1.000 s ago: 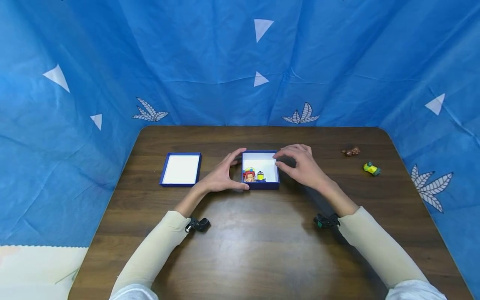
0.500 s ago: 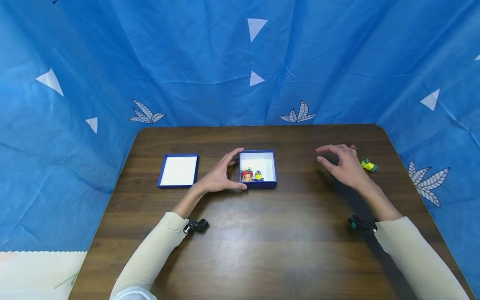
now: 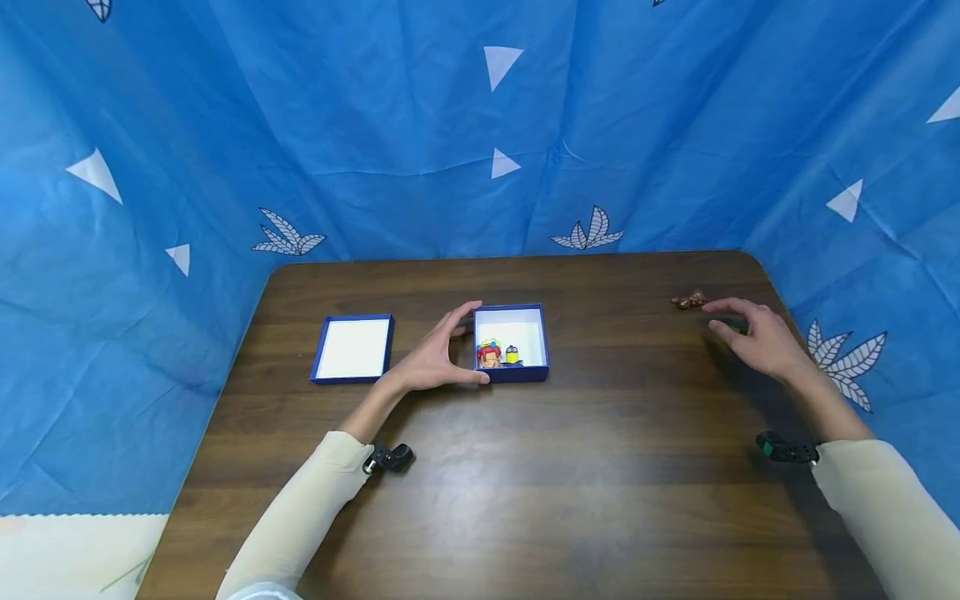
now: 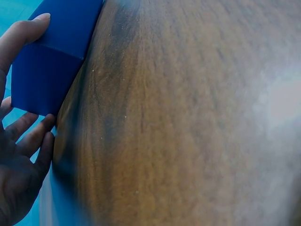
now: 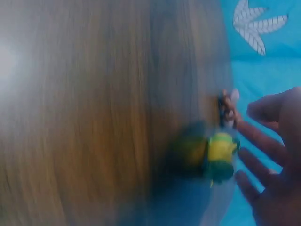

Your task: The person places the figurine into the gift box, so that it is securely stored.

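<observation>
My left hand [image 3: 431,360] holds the left side of an open blue box [image 3: 513,375], its thumb against the front wall, as the left wrist view also shows on the blue box [image 4: 49,70]. Inside the white-lined box lie a red-haired toy figure [image 3: 490,356] and a yellow minion figure [image 3: 512,354]. At the far right, my right hand [image 3: 761,337] hovers with nothing in its grasp. Below it, a blurred yellow-and-green toy [image 5: 220,155] shows in the right wrist view; the hand mostly hides it in the head view. A small brown figure [image 3: 688,300] lies just beyond the fingertips.
A blue-rimmed box lid [image 3: 352,348] lies white side up, left of my left hand. The dark wooden table [image 3: 570,483] is bordered at the back and sides by a blue cloth [image 3: 405,125].
My right hand has moved from beside the box to the far right, over the yellow-and-green toy. The left hand stays on the box. The head view has shifted slightly.
</observation>
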